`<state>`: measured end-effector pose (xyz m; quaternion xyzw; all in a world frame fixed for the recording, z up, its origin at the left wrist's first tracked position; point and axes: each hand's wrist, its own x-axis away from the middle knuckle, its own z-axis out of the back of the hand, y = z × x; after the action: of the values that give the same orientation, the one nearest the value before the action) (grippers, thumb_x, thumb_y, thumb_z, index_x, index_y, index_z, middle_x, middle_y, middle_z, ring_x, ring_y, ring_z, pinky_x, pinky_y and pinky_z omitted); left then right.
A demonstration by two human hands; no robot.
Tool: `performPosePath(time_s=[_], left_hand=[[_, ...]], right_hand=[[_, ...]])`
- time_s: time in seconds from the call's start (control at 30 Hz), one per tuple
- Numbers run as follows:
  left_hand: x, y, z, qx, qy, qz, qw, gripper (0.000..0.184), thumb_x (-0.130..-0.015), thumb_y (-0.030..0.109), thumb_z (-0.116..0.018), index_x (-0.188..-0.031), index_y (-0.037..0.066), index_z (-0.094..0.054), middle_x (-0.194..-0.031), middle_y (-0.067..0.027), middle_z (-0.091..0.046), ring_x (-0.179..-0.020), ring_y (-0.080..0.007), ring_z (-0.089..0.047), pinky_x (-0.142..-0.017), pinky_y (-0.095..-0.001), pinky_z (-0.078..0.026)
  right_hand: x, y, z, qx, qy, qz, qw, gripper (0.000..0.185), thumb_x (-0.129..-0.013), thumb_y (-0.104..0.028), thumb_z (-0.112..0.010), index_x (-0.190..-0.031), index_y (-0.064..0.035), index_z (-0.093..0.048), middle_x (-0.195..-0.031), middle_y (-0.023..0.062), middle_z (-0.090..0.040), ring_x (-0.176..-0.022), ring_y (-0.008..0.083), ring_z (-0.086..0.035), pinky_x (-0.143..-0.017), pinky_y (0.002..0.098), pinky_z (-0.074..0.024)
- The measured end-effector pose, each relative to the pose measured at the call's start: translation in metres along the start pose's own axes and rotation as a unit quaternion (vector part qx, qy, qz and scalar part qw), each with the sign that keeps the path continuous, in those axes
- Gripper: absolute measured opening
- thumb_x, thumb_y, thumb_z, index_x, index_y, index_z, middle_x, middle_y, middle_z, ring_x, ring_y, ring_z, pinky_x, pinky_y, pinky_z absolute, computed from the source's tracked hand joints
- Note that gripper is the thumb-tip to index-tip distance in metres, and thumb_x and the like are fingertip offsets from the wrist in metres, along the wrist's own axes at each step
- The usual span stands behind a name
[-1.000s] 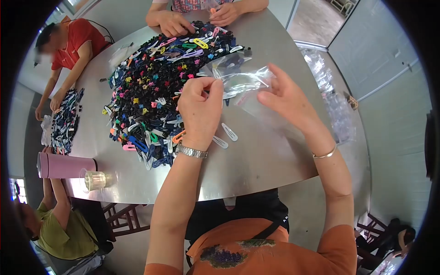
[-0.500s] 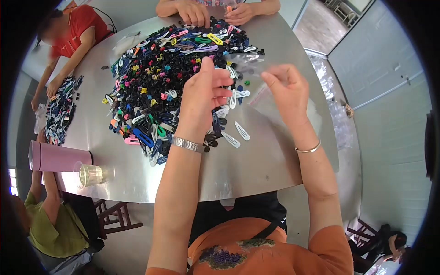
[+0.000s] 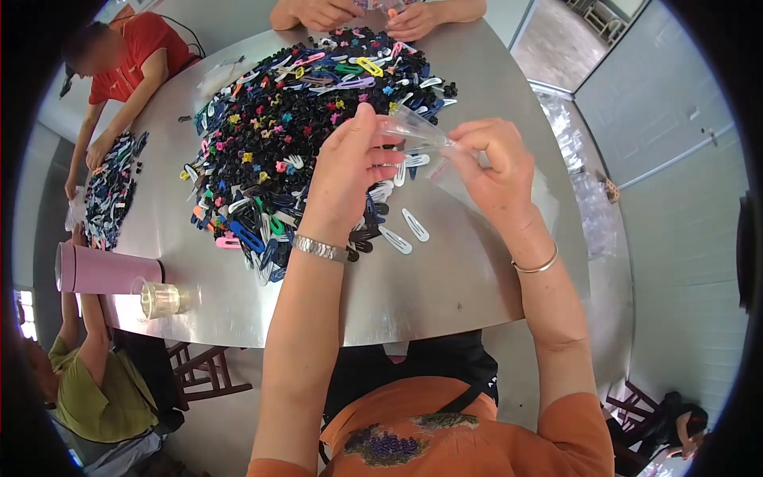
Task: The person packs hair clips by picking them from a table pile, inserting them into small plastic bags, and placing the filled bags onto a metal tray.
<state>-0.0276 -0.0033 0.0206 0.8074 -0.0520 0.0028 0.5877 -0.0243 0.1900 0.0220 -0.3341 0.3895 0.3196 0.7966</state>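
Over the right edge of a heap of small hair clips, a clear plastic bag (image 3: 417, 127) stretches between my two hands. My right hand (image 3: 499, 168) pinches one end of it between thumb and fingers. My left hand (image 3: 350, 163) is open, thumb up and fingers spread, and the bag's other end reaches its fingers; whether they touch it I cannot tell. Just below lie loose white snap clips (image 3: 415, 225) and dark ones. Under my right hand, flat on the table, are more clear bags (image 3: 544, 195), partly hidden.
The mixed heap of clips (image 3: 270, 135) covers much of the metal table (image 3: 429, 298). At the left stand a pink tumbler (image 3: 107, 269) and a clear cup (image 3: 159, 300). Another person's hands (image 3: 413, 21) work across the table; a person in red (image 3: 131, 71) handles a smaller clip pile (image 3: 110, 191).
The plastic bag, blurred before, now shows as a taut strip between my hands. My right hand has turned and shifted slightly down. The person opposite has moved a hand back from the heap.
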Motion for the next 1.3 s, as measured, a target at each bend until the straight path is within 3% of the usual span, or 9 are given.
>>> performPosePath(time_s=[0.17, 0.23, 0.4, 0.6, 0.73, 0.8, 0.93, 1.0, 1.3], left_hand=[[-0.002, 0.000, 0.005, 0.098, -0.064, 0.020, 0.993, 0.047, -0.096, 0.044, -0.047, -0.115, 0.002, -0.057, -0.104, -0.0078, -0.062, -0.090, -0.0150, -0.058, -0.076, -0.0294, -0.047], [0.001, 0.002, 0.000, 0.031, 0.028, -0.056, 0.998, 0.043, -0.096, 0.039, -0.049, -0.115, 0.002, -0.058, -0.107, -0.0086, -0.062, -0.092, -0.0154, -0.058, -0.076, -0.0297, -0.047], [0.000, 0.006, 0.008, 0.083, -0.035, -0.110, 0.990, 0.041, -0.094, 0.035, -0.052, -0.116, 0.001, -0.060, -0.109, -0.0088, -0.062, -0.094, -0.0151, -0.058, -0.079, -0.0292, -0.047], [0.007, 0.007, 0.002, -0.034, -0.105, -0.061, 0.992, 0.038, -0.085, 0.033, -0.065, -0.103, -0.001, -0.066, -0.089, -0.0024, -0.065, -0.077, -0.0091, -0.056, -0.070, -0.0234, -0.045], [0.002, -0.003, 0.002, -0.096, -0.099, -0.015, 0.990, 0.025, -0.080, 0.021, -0.073, -0.091, 0.000, -0.068, -0.073, 0.0007, -0.062, -0.061, -0.0057, -0.052, -0.055, -0.0192, -0.041], [0.001, -0.005, 0.003, -0.021, -0.001, -0.013, 1.000, 0.022, -0.081, 0.022, -0.072, -0.084, 0.001, -0.066, -0.069, 0.0023, -0.059, -0.056, -0.0045, -0.048, -0.051, -0.0193, -0.038], [-0.001, -0.006, -0.001, 0.022, 0.129, -0.035, 0.991, 0.020, -0.082, 0.022, -0.071, -0.081, 0.004, -0.062, -0.065, 0.0038, -0.055, -0.052, -0.0040, -0.044, -0.047, -0.0196, -0.035], [0.001, -0.006, -0.004, 0.040, 0.147, -0.033, 0.988, 0.020, -0.083, 0.022, -0.070, -0.081, 0.004, -0.061, -0.066, 0.0031, -0.055, -0.051, -0.0045, -0.044, -0.047, -0.0199, -0.035], [0.001, -0.012, -0.011, 0.111, 0.161, -0.035, 0.980, 0.018, -0.086, 0.022, -0.068, -0.081, 0.009, -0.057, -0.066, 0.0026, -0.055, -0.050, -0.0051, -0.046, -0.045, -0.0206, -0.035]], right_hand=[[0.002, -0.001, -0.002, -0.018, -0.016, -0.026, 0.999, 0.019, -0.070, -0.001, -0.076, -0.076, -0.0054, -0.058, -0.083, 0.0067, -0.065, -0.075, 0.0180, -0.060, -0.066, 0.0282, -0.0472], [0.003, -0.006, -0.002, -0.041, -0.020, -0.060, 0.997, 0.018, -0.072, -0.002, -0.076, -0.077, -0.0055, -0.059, -0.083, 0.0060, -0.066, -0.075, 0.0164, -0.060, -0.066, 0.0276, -0.0472], [-0.002, -0.007, 0.005, -0.319, -0.088, -0.378, 0.865, 0.017, -0.078, -0.005, -0.075, -0.087, -0.0039, -0.061, -0.085, 0.0006, -0.064, -0.077, 0.0084, -0.058, -0.069, 0.0246, -0.0483], [-0.002, 0.002, 0.006, -0.410, -0.234, -0.403, 0.784, 0.019, -0.077, -0.006, -0.075, -0.090, -0.0036, -0.061, -0.084, -0.0001, -0.063, -0.076, 0.0085, -0.058, -0.070, 0.0240, -0.0487], [0.001, 0.003, 0.001, -0.414, -0.241, -0.389, 0.787, 0.029, -0.077, -0.009, -0.076, -0.101, -0.0028, -0.062, -0.089, 0.0012, -0.063, -0.077, 0.0078, -0.058, -0.070, 0.0231, -0.0486], [-0.005, -0.005, -0.002, -0.287, -0.140, -0.405, 0.857, 0.043, -0.075, -0.011, -0.078, -0.112, -0.0025, -0.059, -0.102, 0.0038, -0.062, -0.089, 0.0098, -0.057, -0.077, 0.0256, -0.0479], [0.000, -0.016, -0.008, -0.137, -0.050, -0.263, 0.954, 0.052, -0.071, -0.009, -0.078, -0.118, -0.0041, -0.057, -0.115, 0.0071, -0.059, -0.102, 0.0166, -0.055, -0.085, 0.0314, -0.0461], [0.000, -0.024, -0.014, 0.013, -0.085, -0.029, 0.996, 0.052, -0.067, -0.005, -0.076, -0.116, -0.0056, -0.059, -0.117, 0.0101, -0.057, -0.107, 0.0257, -0.053, -0.089, 0.0373, -0.0436], [0.005, -0.026, -0.032, 0.053, -0.064, 0.004, 0.996, 0.034, -0.069, 0.003, -0.067, -0.101, -0.0052, -0.063, -0.102, 0.0115, -0.061, -0.094, 0.0304, -0.057, -0.082, 0.0381, -0.0453]])
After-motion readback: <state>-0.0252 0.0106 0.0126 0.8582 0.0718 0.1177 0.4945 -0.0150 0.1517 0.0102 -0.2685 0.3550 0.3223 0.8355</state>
